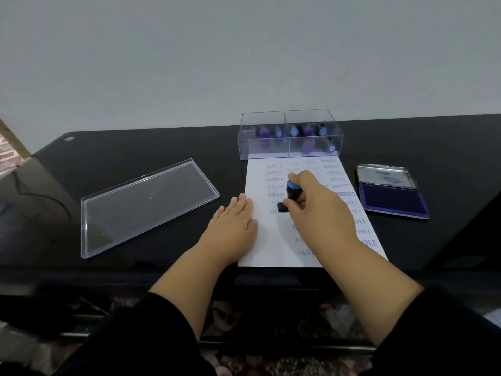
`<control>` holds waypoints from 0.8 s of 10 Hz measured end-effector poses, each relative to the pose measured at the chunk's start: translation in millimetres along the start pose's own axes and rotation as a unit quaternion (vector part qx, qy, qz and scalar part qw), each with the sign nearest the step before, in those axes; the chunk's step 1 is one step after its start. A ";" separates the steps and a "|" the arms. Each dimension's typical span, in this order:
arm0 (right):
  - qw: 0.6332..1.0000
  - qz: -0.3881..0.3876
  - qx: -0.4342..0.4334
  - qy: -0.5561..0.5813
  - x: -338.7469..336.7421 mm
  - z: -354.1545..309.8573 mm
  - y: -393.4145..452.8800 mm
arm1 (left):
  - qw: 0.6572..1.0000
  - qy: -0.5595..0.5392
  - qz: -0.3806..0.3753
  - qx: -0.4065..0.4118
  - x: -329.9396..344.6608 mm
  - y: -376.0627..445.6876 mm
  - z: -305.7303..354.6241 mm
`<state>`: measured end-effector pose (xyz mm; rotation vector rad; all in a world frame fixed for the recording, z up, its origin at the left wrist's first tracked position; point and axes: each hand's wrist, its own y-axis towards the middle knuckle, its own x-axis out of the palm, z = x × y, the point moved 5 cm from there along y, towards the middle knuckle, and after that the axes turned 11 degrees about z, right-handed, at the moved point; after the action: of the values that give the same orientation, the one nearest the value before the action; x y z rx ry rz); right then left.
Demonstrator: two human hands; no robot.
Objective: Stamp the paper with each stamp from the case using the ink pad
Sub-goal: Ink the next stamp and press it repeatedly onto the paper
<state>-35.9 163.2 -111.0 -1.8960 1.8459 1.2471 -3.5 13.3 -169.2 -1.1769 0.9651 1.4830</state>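
The stamp (pixel 292 193) stands nearly upright on the paper (pixel 279 234), its dark base down in the left column of blue prints and running across the sheet, its blue cap tipped slightly toward the far edge of the worktop (pixel 162 147). The right hand (pixel 317 202) curls around its handle, while the left hand (pixel 233 221) lies flat with straight fingers on the sheet's left edge, holding it down. The open ink pad (pixel 393 202) sits beyond the paper's right edge, on the gripping hand's side, and the case (pixel 290 134) stands at the paper's far edge.
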 end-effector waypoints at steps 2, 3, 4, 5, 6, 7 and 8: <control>0.999 -0.022 -0.019 -0.016 12.9 -5.3 -4.9 | 1.000 -0.006 0.006 0.007 0.5 0.4 -0.8; 0.999 -0.027 -0.023 -0.026 16.9 -7.6 -6.8 | 1.000 -0.010 0.010 0.007 0.9 -0.3 -1.2; 0.999 -0.030 -0.021 -0.033 18.8 -8.0 -9.0 | 1.000 -0.014 0.012 0.007 0.8 -0.5 -1.4; 0.998 -0.039 -0.018 -0.045 21.7 -7.5 -11.1 | 1.000 -0.015 0.011 0.005 0.9 -0.5 -2.0; 0.998 -0.038 -0.007 -0.055 23.8 -6.7 -13.2 | 1.000 -0.019 0.018 0.004 0.7 -0.7 -1.6; 0.997 -0.036 -0.011 -0.069 24.0 -6.9 -13.8 | 1.000 -0.020 0.023 0.001 0.8 -1.4 -0.5; 0.997 -0.037 -0.013 -0.064 24.0 -6.4 -13.5 | 0.999 -0.021 0.024 0.001 0.7 -2.8 -0.6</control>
<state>-24.6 144.3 -128.8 -1.8333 1.6881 1.3411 -0.7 13.5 -170.0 -1.1227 0.9729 1.5387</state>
